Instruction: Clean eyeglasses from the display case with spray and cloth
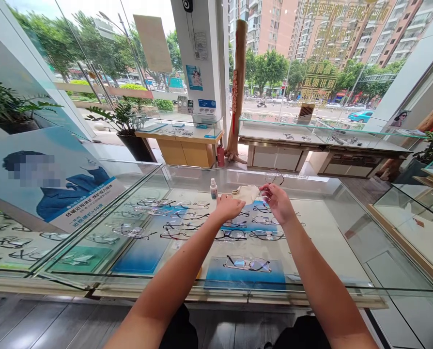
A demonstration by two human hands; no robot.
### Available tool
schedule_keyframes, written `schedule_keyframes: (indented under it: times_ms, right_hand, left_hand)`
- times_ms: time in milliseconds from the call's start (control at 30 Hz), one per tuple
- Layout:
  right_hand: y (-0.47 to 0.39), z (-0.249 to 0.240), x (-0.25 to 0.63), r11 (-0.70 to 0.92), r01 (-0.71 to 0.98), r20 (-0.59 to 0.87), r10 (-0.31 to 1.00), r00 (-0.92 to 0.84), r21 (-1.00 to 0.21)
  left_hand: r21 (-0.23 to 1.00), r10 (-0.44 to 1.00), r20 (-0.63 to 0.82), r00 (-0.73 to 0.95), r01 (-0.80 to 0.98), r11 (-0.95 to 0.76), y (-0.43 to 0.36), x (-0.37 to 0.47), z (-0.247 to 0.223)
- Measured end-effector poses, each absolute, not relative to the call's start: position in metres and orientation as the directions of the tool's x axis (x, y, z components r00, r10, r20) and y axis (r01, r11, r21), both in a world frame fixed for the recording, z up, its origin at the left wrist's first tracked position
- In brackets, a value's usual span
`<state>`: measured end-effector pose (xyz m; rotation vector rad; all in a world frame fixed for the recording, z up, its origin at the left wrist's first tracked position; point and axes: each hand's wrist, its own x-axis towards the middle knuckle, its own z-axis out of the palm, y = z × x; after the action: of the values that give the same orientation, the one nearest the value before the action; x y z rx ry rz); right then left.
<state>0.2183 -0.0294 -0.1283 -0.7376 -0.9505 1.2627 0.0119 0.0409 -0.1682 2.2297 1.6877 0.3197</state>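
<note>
My right hand [279, 203] pinches a pair of thin-framed eyeglasses [274, 177] just above the glass counter, with the lenses pointing away from me. Palm down, my left hand [230, 208] is over the counter top, its fingers reaching forward and its thumb close to a cream cloth [248, 194]. That crumpled cloth lies between my two hands; whether the left thumb touches it I cannot tell. Just beyond my left fingers stands a small white spray bottle [213, 188], upright, its lower part partly covered by the hand.
Beneath the glass top of the display case [325, 232] several eyeglasses [247, 263] lie in rows on blue and white sheets. A poster board [53, 179] leans at the left. Farther off are more display cases [282, 133], a wooden trunk [238, 92] and potted plants [124, 118] by the windows.
</note>
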Motion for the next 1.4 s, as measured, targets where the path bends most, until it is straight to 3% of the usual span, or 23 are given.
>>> schedule_keyframes:
  times_ms: [133, 467, 600, 800, 900, 1033, 1400]
  right_hand:
    - [-0.029, -0.129, 0.218, 0.181, -0.451, 0.186, 0.982, 0.034, -0.874]
    - [-0.030, -0.128, 0.217, 0.184, -0.444, 0.187, 0.982, 0.036, -0.877]
    - [-0.029, -0.129, 0.217, 0.189, -0.423, 0.193, 0.981, 0.035, -0.886]
    - [-0.031, -0.127, 0.217, 0.187, -0.431, 0.188, 0.981, 0.040, -0.883]
    - [-0.032, -0.126, 0.216, 0.181, -0.439, 0.186, 0.982, 0.033, -0.880]
    - [-0.033, -0.125, 0.215, 0.163, -0.411, 0.163, 0.986, 0.036, -0.897]
    - [-0.036, -0.123, 0.211, 0.108, -0.343, 0.123, 0.992, -0.023, -0.933]
  left_hand:
    - [0.451, 0.972, 0.005, 0.233, 0.868, -0.210, 0.047, 0.013, -0.168]
    - [0.786, 0.996, 0.085, 0.012, 0.613, -0.075, 0.061, -0.002, -0.164]
    - [0.869, 1.000, 0.008, -0.010, 0.495, -0.002, 0.062, -0.007, -0.165]
    - [0.952, 0.988, -0.110, 0.108, 0.295, 0.074, 0.061, -0.015, -0.157]
    - [0.978, 0.988, -0.068, 0.138, 0.205, 0.038, 0.058, -0.015, -0.152]
    - [0.987, 0.989, 0.114, 0.098, 0.102, -0.124, 0.055, -0.007, -0.151]
    - [0.899, 0.919, 0.395, -0.019, -0.197, -0.391, 0.043, 0.004, -0.126]
